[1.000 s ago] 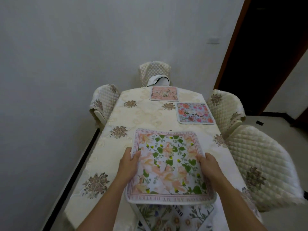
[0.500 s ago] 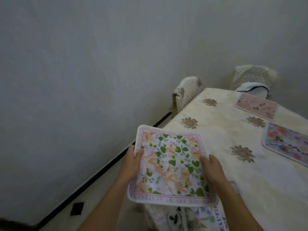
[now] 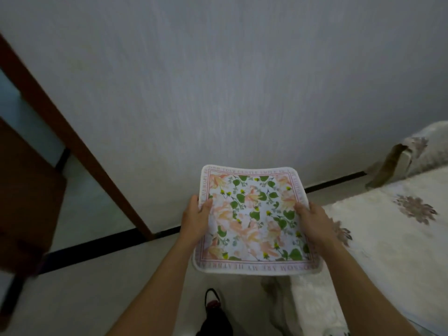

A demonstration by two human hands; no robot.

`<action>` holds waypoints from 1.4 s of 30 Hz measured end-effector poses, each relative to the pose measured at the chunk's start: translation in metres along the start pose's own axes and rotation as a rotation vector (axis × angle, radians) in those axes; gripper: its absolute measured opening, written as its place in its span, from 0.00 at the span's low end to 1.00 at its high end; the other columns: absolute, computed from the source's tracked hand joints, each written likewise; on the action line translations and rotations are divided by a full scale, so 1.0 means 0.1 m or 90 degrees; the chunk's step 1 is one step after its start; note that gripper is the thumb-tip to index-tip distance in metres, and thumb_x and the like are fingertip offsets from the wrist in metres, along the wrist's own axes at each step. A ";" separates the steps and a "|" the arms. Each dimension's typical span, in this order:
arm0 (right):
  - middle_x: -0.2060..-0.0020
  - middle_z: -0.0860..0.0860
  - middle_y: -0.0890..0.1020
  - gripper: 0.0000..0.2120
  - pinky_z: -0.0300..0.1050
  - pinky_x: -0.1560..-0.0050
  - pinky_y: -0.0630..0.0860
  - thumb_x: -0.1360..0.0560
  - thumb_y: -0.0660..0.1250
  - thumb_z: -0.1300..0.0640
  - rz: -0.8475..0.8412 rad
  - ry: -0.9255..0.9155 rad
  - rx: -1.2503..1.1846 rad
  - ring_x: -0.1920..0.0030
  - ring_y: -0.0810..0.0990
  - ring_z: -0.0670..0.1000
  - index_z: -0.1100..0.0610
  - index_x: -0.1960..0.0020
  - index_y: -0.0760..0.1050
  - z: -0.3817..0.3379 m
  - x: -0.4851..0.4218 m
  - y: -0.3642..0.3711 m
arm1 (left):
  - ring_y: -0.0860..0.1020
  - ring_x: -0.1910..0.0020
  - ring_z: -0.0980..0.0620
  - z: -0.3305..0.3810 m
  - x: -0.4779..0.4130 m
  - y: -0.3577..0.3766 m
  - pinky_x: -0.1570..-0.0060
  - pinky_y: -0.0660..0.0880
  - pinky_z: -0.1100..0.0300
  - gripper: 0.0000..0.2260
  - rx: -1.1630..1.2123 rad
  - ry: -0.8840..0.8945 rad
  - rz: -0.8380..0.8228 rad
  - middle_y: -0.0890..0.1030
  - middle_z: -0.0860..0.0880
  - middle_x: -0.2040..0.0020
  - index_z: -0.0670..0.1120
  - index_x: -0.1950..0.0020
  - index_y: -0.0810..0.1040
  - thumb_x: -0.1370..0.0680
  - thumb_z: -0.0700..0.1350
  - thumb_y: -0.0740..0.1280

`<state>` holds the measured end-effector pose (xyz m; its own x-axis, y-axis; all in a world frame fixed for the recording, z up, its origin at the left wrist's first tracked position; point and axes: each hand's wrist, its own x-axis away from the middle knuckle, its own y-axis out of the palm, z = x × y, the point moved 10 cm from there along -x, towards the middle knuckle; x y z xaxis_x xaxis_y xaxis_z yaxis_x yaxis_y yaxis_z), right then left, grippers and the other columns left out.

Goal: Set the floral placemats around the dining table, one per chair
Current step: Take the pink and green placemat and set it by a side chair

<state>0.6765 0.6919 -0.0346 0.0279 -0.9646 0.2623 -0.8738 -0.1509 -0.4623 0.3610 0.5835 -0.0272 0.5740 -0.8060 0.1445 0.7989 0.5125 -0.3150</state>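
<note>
At three o'clock the tabletop (image 3: 392, 253) is cropped; left hand (image 3: 195, 220) and right hand (image 3: 312, 221), grip clamped on the placemat (image 3: 252, 214), hide fingers beneath.

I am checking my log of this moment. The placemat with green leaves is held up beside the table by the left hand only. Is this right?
Not only the left hand. The head view shows both hands holding the placemat: the left hand grips its left edge and the right hand its right edge. The rest is right: it is held up beside the table.
</note>
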 end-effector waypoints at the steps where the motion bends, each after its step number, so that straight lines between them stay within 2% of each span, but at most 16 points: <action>1: 0.53 0.56 0.80 0.10 0.47 0.58 0.76 0.18 0.60 0.49 -0.010 0.000 -0.010 0.58 0.80 0.53 0.56 0.43 0.72 -0.05 -0.06 0.10 | 0.82 0.50 0.49 -0.05 -0.07 -0.06 0.52 0.80 0.52 0.07 0.009 -0.006 0.004 0.82 0.48 0.48 0.45 0.43 0.74 0.17 0.48 0.63; 3: 0.52 0.55 0.81 0.10 0.51 0.53 0.77 0.18 0.59 0.49 -0.021 0.000 -0.025 0.55 0.81 0.55 0.55 0.43 0.72 -0.13 -0.21 0.31 | 0.82 0.51 0.50 -0.13 -0.24 -0.16 0.54 0.80 0.54 0.07 0.019 -0.016 0.009 0.82 0.48 0.49 0.46 0.44 0.74 0.17 0.48 0.63; 5: 0.53 0.54 0.81 0.11 0.51 0.54 0.78 0.17 0.59 0.50 -0.040 0.010 -0.040 0.56 0.82 0.54 0.56 0.43 0.72 -0.21 -0.36 0.49 | 0.82 0.52 0.51 -0.17 -0.46 -0.21 0.54 0.80 0.54 0.06 0.025 -0.017 0.009 0.82 0.48 0.49 0.46 0.44 0.74 0.17 0.48 0.62; 9: 0.53 0.56 0.84 0.12 0.57 0.54 0.83 0.18 0.59 0.49 -0.044 0.032 -0.068 0.57 0.86 0.56 0.58 0.42 0.73 -0.36 -0.87 0.85 | 0.83 0.51 0.50 -0.27 -1.18 -0.21 0.51 0.81 0.48 0.05 0.024 -0.031 -0.016 0.83 0.49 0.49 0.48 0.46 0.74 0.18 0.49 0.63; 13: 0.54 0.59 0.84 0.11 0.49 0.64 0.83 0.17 0.58 0.52 -0.038 0.063 -0.111 0.60 0.87 0.56 0.59 0.41 0.70 -0.66 -1.35 1.18 | 0.83 0.53 0.51 -0.10 -2.09 -0.22 0.51 0.82 0.48 0.05 -0.003 -0.005 -0.054 0.83 0.49 0.49 0.49 0.47 0.74 0.18 0.50 0.63; 18: 0.54 0.60 0.83 0.11 0.43 0.72 0.79 0.16 0.58 0.53 0.021 0.081 -0.161 0.64 0.85 0.55 0.59 0.39 0.68 -1.05 -1.84 1.36 | 0.83 0.53 0.50 0.22 -3.01 -0.19 0.51 0.81 0.45 0.05 -0.028 0.023 -0.108 0.83 0.50 0.51 0.51 0.49 0.74 0.18 0.51 0.63; 21: 0.56 0.59 0.84 0.12 0.45 0.70 0.82 0.16 0.58 0.53 0.050 0.103 -0.162 0.66 0.86 0.55 0.60 0.39 0.70 -1.10 -2.01 1.34 | 0.83 0.54 0.52 0.43 -3.34 0.00 0.53 0.82 0.49 0.06 -0.039 0.047 -0.158 0.83 0.50 0.50 0.48 0.45 0.75 0.18 0.49 0.63; 23: 0.56 0.60 0.86 0.14 0.54 0.61 0.84 0.17 0.58 0.51 0.068 0.120 -0.181 0.62 0.87 0.57 0.60 0.38 0.71 -1.05 -2.12 1.28 | 0.84 0.55 0.53 0.52 -3.49 0.18 0.54 0.82 0.50 0.06 -0.040 0.056 -0.190 0.83 0.50 0.50 0.48 0.45 0.75 0.18 0.49 0.63; 25: 0.56 0.59 0.86 0.14 0.57 0.56 0.84 0.17 0.59 0.50 0.096 0.145 -0.183 0.61 0.87 0.57 0.58 0.39 0.72 -0.97 -2.23 1.17 | 0.84 0.55 0.52 0.60 -3.62 0.38 0.53 0.83 0.47 0.06 -0.038 0.061 -0.222 0.84 0.50 0.50 0.49 0.46 0.74 0.18 0.50 0.63; 28: 0.54 0.56 0.86 0.14 0.55 0.55 0.84 0.18 0.59 0.49 0.149 0.163 -0.149 0.60 0.87 0.55 0.57 0.40 0.73 -0.88 -2.38 0.93 | 0.85 0.55 0.51 0.69 -3.77 0.75 0.53 0.83 0.44 0.05 -0.035 0.055 -0.265 0.84 0.49 0.50 0.50 0.48 0.75 0.18 0.50 0.63; 31: 0.53 0.54 0.85 0.14 0.58 0.50 0.83 0.18 0.60 0.49 0.203 0.168 -0.139 0.56 0.86 0.55 0.57 0.42 0.75 -0.78 -2.53 0.65 | 0.85 0.56 0.50 0.80 -3.87 1.15 0.54 0.83 0.43 0.04 -0.042 0.059 -0.309 0.84 0.50 0.51 0.53 0.49 0.74 0.18 0.51 0.63; 37: 0.53 0.53 0.86 0.15 0.60 0.46 0.81 0.18 0.60 0.48 0.262 0.187 -0.166 0.54 0.85 0.56 0.57 0.42 0.77 -0.51 -3.05 0.07 | 0.85 0.59 0.50 1.15 -4.20 2.09 0.55 0.82 0.41 0.04 -0.054 0.093 -0.359 0.84 0.51 0.54 0.55 0.51 0.74 0.19 0.53 0.64; 42: 0.52 0.54 0.84 0.11 0.62 0.45 0.80 0.18 0.60 0.48 0.335 0.205 -0.197 0.52 0.84 0.57 0.54 0.44 0.75 -0.25 -3.62 -0.51 | 0.85 0.61 0.52 1.53 -4.46 3.14 0.60 0.83 0.49 0.06 -0.063 0.100 -0.426 0.85 0.49 0.54 0.50 0.47 0.74 0.18 0.51 0.63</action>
<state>0.6988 1.0543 -0.0848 -0.5416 -0.7734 0.3295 -0.8314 0.4348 -0.3461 0.3832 1.1494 -0.0466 -0.0757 -0.9765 0.2019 0.9477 -0.1334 -0.2900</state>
